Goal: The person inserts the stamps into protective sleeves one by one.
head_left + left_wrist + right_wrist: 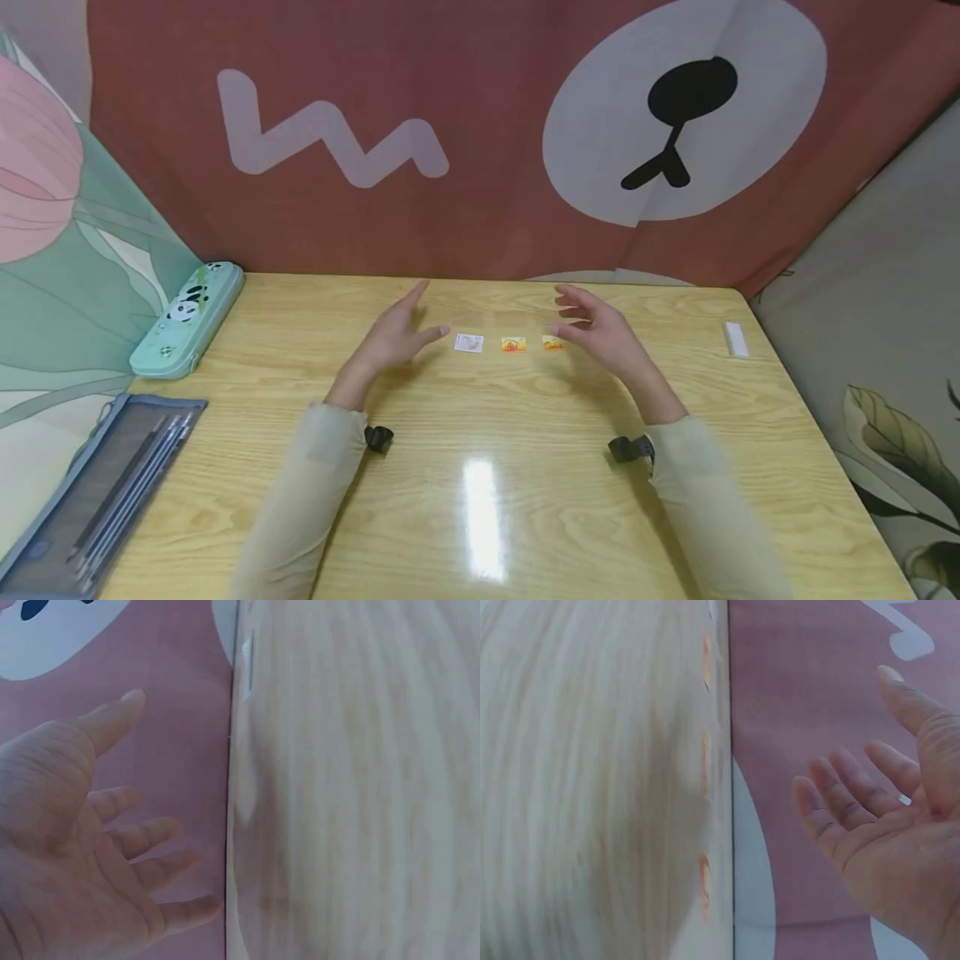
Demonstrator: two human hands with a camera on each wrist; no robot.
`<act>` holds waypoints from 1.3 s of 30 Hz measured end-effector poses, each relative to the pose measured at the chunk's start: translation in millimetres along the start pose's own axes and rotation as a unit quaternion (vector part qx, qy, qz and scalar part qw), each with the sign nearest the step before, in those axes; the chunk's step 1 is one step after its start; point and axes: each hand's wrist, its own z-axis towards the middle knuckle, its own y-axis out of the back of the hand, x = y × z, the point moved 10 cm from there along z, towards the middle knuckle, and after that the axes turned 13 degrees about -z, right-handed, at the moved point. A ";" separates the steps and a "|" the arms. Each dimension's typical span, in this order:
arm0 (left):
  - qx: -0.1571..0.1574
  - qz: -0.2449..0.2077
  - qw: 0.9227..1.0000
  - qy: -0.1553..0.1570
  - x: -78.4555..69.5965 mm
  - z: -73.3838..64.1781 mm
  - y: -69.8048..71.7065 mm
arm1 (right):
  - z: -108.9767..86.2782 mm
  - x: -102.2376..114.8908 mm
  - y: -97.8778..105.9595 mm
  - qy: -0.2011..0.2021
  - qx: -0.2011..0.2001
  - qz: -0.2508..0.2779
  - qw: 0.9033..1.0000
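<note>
My left hand (396,335) and right hand (596,329) hover over the far part of the table, palms turned toward each other, fingers relaxed and holding nothing. Between them lie small flat printed cards in a row: a white and purple one (468,343), an orange and yellow one (513,344), and another orange and yellow one (552,342) near my right thumb. In the right wrist view three orange cards (706,763) line the table's far edge, beside the open palm (892,847). The left wrist view shows spread fingers (154,874) and a small white object (247,667) beyond.
On the wooden table (555,517), a mint panda pencil case (187,321) and a blue-edged mesh pouch with pencils (112,492) lie at the left. A white block (737,340) sits at the far right. A red-brown patterned curtain (487,225) hangs behind the far edge.
</note>
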 end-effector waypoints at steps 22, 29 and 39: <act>-0.024 0.016 0.999 0.036 -6.5 20.3 -3.2 | 27.2 29.0 -36.7 0.032 -0.018 -0.039 0.999; -0.037 0.032 0.996 0.069 1.9 24.5 2.7 | 30.7 37.5 -38.2 0.034 -0.024 -0.062 0.997; -0.019 0.003 0.998 0.054 3.6 32.0 -4.6 | 37.0 42.6 -56.0 0.033 -0.013 -0.070 0.997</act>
